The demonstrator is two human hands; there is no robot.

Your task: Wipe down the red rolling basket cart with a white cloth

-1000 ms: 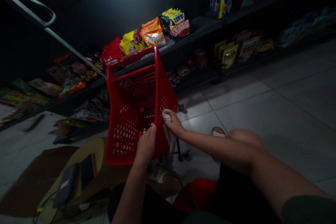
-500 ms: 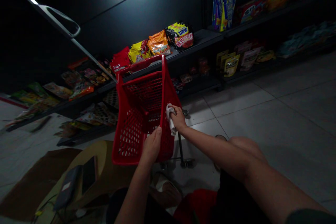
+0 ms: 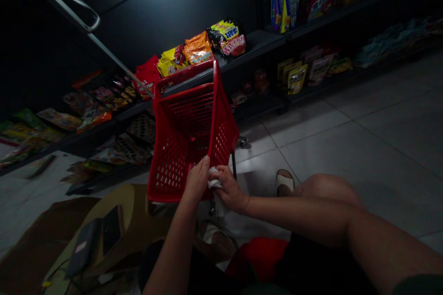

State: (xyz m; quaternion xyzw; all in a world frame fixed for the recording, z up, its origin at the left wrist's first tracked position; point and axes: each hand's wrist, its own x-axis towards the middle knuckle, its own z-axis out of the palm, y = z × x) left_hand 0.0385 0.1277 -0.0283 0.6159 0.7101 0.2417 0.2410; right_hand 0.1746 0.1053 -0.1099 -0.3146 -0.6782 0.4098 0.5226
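A red plastic shopping cart [image 3: 222,113] with perforated walls stands in front of me in the head view. My left hand [image 3: 198,177] is closed over the near part of its right-hand rim, thumb on top. Bunched in my right hand [image 3: 232,191] is a white cloth [image 3: 215,183], held against the outer side of the basket by the near corner, close beside my left hand. The lower end of the cloth hangs down, blurred. My right fingertips are partly hidden by the cloth.
Behind the cart runs a dark shelf [image 3: 263,44] with orange snack packs [image 3: 199,48] and other bags. A metal pole [image 3: 110,53] slants down to the cart's handle. At lower left, a pale stool-like surface [image 3: 126,198] bears two dark flat devices [image 3: 112,229].
My right hand has slid the cloth down and toward me along the cart's side, nearer my left hand. The left hand still grips the rim. The view has shifted slightly.
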